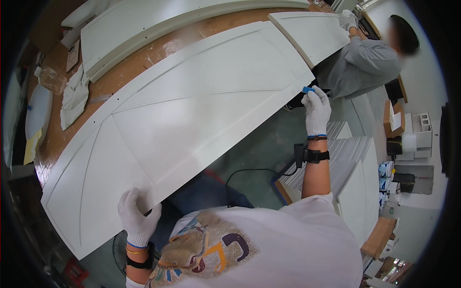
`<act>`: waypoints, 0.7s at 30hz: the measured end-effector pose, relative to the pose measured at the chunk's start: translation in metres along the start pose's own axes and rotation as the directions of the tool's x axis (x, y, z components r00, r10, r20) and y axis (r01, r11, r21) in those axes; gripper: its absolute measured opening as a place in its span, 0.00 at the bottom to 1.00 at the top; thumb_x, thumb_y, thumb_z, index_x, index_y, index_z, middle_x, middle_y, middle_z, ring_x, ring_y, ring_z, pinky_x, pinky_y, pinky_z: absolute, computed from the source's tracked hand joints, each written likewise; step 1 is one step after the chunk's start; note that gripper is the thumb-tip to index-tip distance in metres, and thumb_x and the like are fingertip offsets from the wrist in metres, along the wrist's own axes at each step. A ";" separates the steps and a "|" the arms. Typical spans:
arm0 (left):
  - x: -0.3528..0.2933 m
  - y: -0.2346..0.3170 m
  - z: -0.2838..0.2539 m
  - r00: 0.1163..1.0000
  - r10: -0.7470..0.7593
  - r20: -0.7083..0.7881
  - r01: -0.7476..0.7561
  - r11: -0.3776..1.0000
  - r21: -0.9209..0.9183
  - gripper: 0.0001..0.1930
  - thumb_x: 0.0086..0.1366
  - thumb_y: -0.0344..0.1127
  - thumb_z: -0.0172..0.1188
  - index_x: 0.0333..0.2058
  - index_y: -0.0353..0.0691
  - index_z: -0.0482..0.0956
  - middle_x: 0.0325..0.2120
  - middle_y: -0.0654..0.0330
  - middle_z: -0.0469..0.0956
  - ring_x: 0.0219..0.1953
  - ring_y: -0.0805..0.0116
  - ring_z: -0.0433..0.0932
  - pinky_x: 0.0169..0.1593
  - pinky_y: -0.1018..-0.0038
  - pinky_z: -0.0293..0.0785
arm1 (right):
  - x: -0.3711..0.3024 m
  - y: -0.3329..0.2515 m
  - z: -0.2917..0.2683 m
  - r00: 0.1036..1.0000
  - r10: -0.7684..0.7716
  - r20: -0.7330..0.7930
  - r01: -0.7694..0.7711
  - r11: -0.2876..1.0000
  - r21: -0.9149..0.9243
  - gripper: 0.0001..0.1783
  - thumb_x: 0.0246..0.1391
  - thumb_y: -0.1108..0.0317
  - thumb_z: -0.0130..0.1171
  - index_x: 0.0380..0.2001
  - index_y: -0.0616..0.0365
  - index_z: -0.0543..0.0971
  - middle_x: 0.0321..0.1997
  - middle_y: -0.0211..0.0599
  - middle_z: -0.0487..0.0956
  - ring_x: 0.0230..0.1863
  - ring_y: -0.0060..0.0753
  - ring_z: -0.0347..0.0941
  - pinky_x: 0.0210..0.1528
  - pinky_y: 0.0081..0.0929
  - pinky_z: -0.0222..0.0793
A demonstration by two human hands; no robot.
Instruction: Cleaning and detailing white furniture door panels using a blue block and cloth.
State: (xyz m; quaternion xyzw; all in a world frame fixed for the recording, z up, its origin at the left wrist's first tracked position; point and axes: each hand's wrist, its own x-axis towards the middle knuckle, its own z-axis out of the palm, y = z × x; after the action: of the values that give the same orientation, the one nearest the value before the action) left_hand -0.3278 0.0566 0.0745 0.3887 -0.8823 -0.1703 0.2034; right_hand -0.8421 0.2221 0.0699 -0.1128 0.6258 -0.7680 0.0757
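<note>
"While both white-gloved hands are at the long white panel with thin grooved lines [230, 115], how far along is the work?"

"Its broad face looks evenly white and its grooves are all there, so I'd judge the shaping done. Whether the near edge is finished, I can't tell; that edge seems the part in hand."

"Where does it lie?"

"On the brown tabletop [158, 52], its near edge toward the wearer."

"And the fingers?"

"The right hand [317, 111] pinches a small blue block [308, 90] at the panel's right end; firm contact isn't clear. The left hand [138, 218] rests on the near edge, fingers loosely curved, thumb well apart."
</note>
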 end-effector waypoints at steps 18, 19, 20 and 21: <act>-0.034 -0.027 -0.020 1.000 -0.017 0.013 0.017 1.000 0.012 0.36 0.40 0.28 0.69 0.52 0.37 0.67 0.46 0.47 0.71 0.49 0.48 0.72 0.53 0.61 0.70 | 0.064 -0.029 0.033 0.926 -0.054 0.374 0.240 0.849 -0.471 0.17 0.50 0.73 0.63 0.44 0.68 0.77 0.37 0.35 0.81 0.36 0.22 0.75 0.42 0.19 0.73; -0.035 -0.027 -0.019 1.000 -0.009 0.021 0.009 1.000 0.003 0.36 0.40 0.28 0.69 0.52 0.37 0.67 0.46 0.47 0.71 0.49 0.48 0.72 0.53 0.61 0.70 | 0.068 -0.028 0.028 0.924 -0.093 0.370 0.294 0.793 -0.533 0.17 0.50 0.73 0.63 0.44 0.67 0.78 0.37 0.34 0.80 0.35 0.22 0.75 0.42 0.19 0.72; -0.035 -0.030 -0.020 1.000 -0.010 0.006 0.010 1.000 -0.015 0.36 0.40 0.28 0.70 0.52 0.37 0.67 0.46 0.47 0.72 0.49 0.47 0.72 0.52 0.60 0.69 | 0.073 -0.026 0.023 0.928 -0.094 0.361 0.290 0.790 -0.540 0.17 0.50 0.73 0.63 0.44 0.67 0.78 0.37 0.34 0.80 0.35 0.22 0.75 0.42 0.19 0.72; -0.035 -0.031 -0.019 1.000 -0.011 -0.008 0.011 0.999 -0.033 0.36 0.40 0.28 0.70 0.52 0.38 0.67 0.46 0.46 0.72 0.48 0.46 0.72 0.52 0.58 0.68 | 0.078 -0.025 0.018 0.929 -0.104 0.355 0.312 0.736 -0.601 0.17 0.49 0.72 0.63 0.43 0.66 0.78 0.36 0.33 0.80 0.35 0.21 0.75 0.42 0.20 0.72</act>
State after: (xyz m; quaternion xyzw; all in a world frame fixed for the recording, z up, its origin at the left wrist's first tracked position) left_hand -0.2775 0.0603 0.0686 0.3908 -0.8764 -0.1844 0.2126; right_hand -0.9123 0.1903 0.1035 -0.3163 0.8165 -0.4814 0.0381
